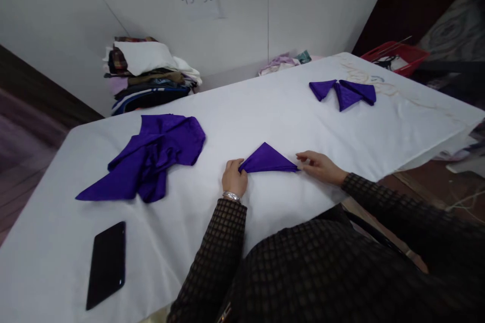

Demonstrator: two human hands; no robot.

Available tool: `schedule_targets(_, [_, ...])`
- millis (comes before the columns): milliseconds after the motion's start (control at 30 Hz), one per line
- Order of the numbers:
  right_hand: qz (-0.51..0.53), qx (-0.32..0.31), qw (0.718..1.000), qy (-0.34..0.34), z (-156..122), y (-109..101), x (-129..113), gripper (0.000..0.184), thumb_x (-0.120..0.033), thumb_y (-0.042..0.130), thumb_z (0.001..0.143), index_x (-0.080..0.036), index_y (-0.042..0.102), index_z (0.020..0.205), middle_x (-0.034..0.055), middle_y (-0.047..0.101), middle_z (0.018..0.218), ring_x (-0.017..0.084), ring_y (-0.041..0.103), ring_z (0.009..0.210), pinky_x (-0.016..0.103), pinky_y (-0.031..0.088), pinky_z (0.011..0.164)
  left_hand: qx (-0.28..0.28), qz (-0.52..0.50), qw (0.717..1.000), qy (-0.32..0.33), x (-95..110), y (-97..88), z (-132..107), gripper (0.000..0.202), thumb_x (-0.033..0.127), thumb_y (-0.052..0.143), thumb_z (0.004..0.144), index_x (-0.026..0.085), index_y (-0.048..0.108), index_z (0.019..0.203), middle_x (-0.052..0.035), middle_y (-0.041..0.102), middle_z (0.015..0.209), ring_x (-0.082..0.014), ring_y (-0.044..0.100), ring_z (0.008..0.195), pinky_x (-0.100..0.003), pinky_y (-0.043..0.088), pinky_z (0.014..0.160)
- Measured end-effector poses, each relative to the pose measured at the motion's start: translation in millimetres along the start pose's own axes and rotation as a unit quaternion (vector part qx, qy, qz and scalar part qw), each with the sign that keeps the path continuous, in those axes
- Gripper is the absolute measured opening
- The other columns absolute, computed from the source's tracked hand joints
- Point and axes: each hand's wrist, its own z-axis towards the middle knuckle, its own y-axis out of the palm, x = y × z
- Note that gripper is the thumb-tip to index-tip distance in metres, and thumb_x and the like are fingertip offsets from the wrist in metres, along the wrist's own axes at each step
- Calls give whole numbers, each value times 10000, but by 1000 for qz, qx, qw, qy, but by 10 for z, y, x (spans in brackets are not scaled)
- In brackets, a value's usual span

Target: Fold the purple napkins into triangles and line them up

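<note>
A purple cloth napkin (268,159) folded into a triangle lies on the white table (265,111) in front of me. My left hand (234,177) pinches its left corner, fingers closed on the fabric. My right hand (320,165) holds the right corner with its fingertips. A wristwatch shows on my left wrist. To the left lies a loose heap of unfolded purple napkins (151,161). Far right on the table sit folded purple triangles (344,92).
A black phone (106,264) lies face down near the table's front left edge. A stack of folded clothes (149,73) stands at the back by the wall. More fabric (282,63) lies at the back centre. A red basket (396,55) sits beyond the far right corner.
</note>
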Motion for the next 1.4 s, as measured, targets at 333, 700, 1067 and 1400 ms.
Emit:
schedule_targets(333, [-87, 22, 995, -47, 0, 194, -5, 338, -341, 572, 830, -249, 606, 1153, 82, 614, 997, 243, 545, 944, 380, 431, 842, -28, -2, 1000, 7, 112, -50, -171, 408, 56, 499, 691, 233, 627, 1036, -48, 573, 1061, -173, 595, 794, -305, 491, 737])
schedule_targets(700, [-103, 32, 992, -62, 41, 212, -52, 377, -454, 589, 820, -238, 600, 1130, 77, 613, 974, 237, 538, 931, 358, 420, 817, -21, 7, 1000, 23, 99, -56, -250, 417, 81, 490, 702, 237, 621, 1066, -42, 576, 1075, -151, 571, 701, -302, 488, 700])
schedule_targets(1067, [-137, 46, 983, -113, 72, 267, 24, 282, -349, 513, 887, -206, 588, 1119, 85, 624, 996, 220, 547, 940, 353, 448, 811, -30, 8, 999, 29, 99, -76, -253, 433, 61, 474, 704, 220, 609, 1084, -34, 580, 1071, -144, 598, 805, -279, 497, 779])
schedule_targets(1400, [-189, 48, 972, -135, 250, 255, 30, 241, -304, 453, 926, -201, 621, 1064, 65, 661, 934, 188, 590, 884, 303, 466, 787, -47, -10, 998, 50, -44, -44, -206, 408, 103, 440, 725, 215, 614, 1076, -38, 576, 1091, -127, 604, 701, -287, 521, 675])
